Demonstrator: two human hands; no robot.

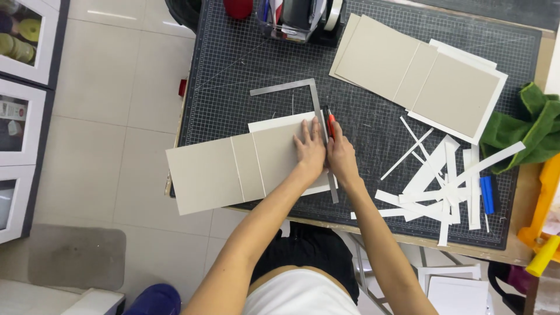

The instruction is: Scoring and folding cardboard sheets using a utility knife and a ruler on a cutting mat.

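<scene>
Grey board panels (233,169) lie nearest me, glued side by side on a white sheet and hanging off the near-left edge of the cutting mat (245,64). My left hand (309,149) presses flat on the rightmost panel, fingers spread, gripping nothing, palm down beside the steel square (318,116). My right hand (341,154) sits just right of it, fingers closed around a red-and-black craft knife (330,122) whose tip is against the square's long blade. The square's short arm runs left across the mat above the white sheet's top edge; I cannot tell whether the blade touches paper.

Right of the hands, a heap of white paper strips (443,181) is scattered on the mat, with a blue tool (486,195) lying at its right side. Farther back, a second set of grey boards on white paper (420,76) rests at an angle. A green cloth (536,128) is bunched at the table's right edge. At the far edge stands a desk organiser (297,17) with tape.
</scene>
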